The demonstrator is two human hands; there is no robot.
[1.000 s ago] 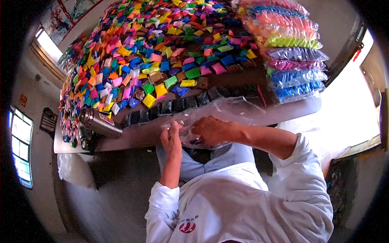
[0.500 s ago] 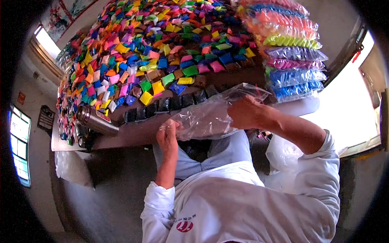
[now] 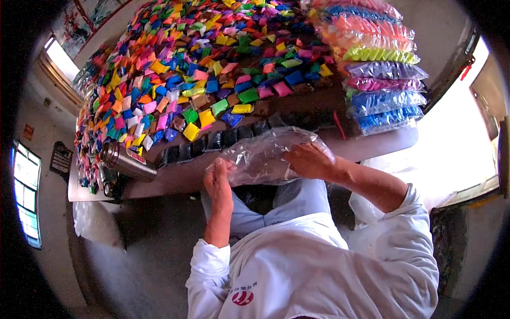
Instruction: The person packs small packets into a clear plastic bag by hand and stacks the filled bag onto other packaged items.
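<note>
A clear plastic bag point(image 3: 260, 159) is spread between my hands over the table's front edge. My left hand point(image 3: 218, 173) pinches the bag's left end between thumb and fingers. At the right part of the bag is my right hand point(image 3: 308, 160), its fingers closed on the film and partly behind it. Just beyond the bag, a row of small black packets point(image 3: 214, 141) lies along the table; the bag overlaps the right part of this row.
Many small coloured packets point(image 3: 175, 80) cover the table point(image 3: 382, 139). Filled clear bags point(image 3: 388, 101) are stacked at the right. A metal flask point(image 3: 129, 161) lies at the front left. Plastic bags point(image 3: 98, 222) hang below the table's left end.
My right hand has moved left, closer to my left hand, and the bag has bunched up into a rounder shape. A thin red strip now shows on the table to the right.
</note>
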